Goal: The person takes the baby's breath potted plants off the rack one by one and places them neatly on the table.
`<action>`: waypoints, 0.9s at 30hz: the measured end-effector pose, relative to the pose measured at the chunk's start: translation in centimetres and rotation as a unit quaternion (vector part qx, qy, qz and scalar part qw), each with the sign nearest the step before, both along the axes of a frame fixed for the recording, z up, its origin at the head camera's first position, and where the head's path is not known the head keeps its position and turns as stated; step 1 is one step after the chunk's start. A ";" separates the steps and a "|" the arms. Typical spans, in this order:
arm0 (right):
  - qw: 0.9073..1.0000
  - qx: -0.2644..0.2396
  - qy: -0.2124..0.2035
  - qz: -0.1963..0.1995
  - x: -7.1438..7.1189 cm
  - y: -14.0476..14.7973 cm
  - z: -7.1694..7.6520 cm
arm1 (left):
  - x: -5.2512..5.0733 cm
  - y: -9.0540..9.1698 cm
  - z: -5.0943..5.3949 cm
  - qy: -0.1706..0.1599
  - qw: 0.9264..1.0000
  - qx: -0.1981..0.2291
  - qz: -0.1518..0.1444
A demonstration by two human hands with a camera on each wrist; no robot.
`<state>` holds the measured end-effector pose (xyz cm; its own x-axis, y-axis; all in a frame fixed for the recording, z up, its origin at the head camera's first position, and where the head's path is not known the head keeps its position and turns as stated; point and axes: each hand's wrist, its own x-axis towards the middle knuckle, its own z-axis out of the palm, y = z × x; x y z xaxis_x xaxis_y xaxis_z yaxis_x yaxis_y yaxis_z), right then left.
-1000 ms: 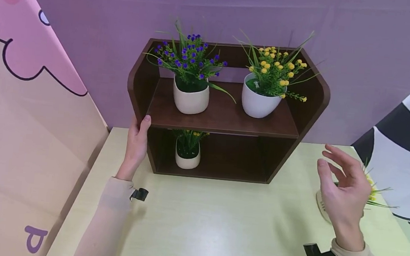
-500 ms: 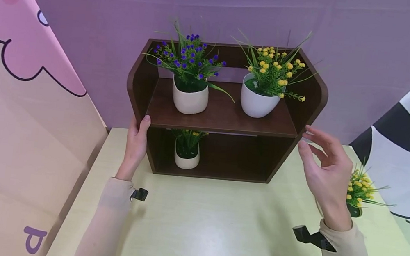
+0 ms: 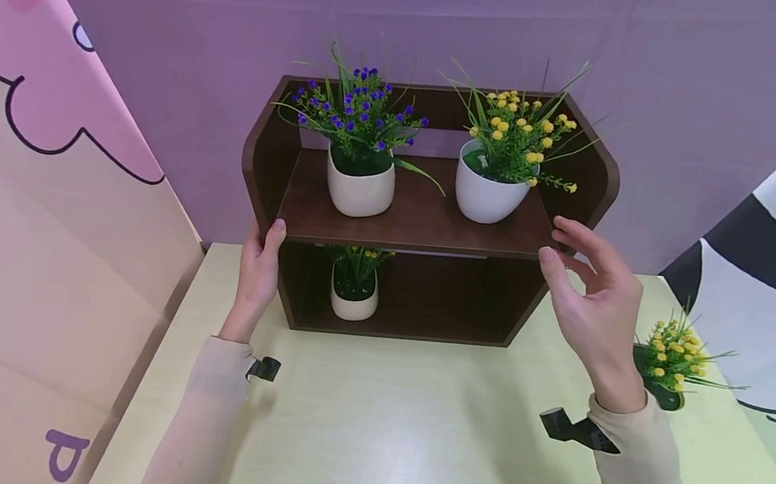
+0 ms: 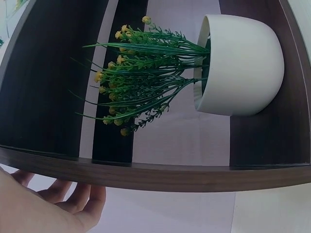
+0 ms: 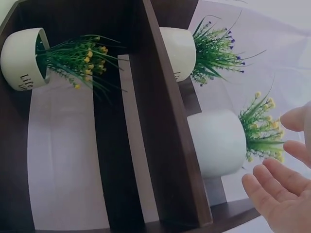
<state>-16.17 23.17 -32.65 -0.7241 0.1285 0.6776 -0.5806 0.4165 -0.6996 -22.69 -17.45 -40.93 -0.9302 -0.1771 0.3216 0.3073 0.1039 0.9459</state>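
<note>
A dark brown two-tier shelf (image 3: pixel 424 234) stands on the table. My left hand (image 3: pixel 258 280) holds its left side panel, with the thumb at the front edge and the fingers along the outer face in the left wrist view. On the upper tier are a cream pot with purple flowers (image 3: pixel 360 189) and a white pot with yellow flowers (image 3: pixel 490 197). A smaller cream pot with yellow flowers (image 3: pixel 354 303) sits at the lower tier's left. My right hand (image 3: pixel 594 316), fingers apart and holding nothing, is at the shelf's front right corner; contact cannot be told.
Another potted plant with yellow flowers (image 3: pixel 675 355) is on the light table (image 3: pixel 371 419) at the right, partly behind the right wrist. A purple backdrop (image 3: pixel 410 10) rises behind the shelf, and a printed panel (image 3: pixel 58 241) borders the left side.
My right hand has moved left and away from me, from beside the plant at the right to the shelf's right side. My left hand stays on the left panel.
</note>
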 end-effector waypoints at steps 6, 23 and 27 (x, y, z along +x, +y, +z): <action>1.000 0.001 0.003 0.007 -0.6 -0.8 0.9 | 0.0 0.0 -0.1 -0.005 1.000 -0.001 -0.004; 0.999 0.005 -0.040 -0.006 -2.5 -2.4 2.1 | 0.0 0.0 -0.2 -0.003 1.000 -0.004 -0.001; 0.998 0.011 -0.055 -0.014 -2.8 -2.5 2.1 | 0.0 0.0 -0.2 0.001 1.000 -0.002 -0.002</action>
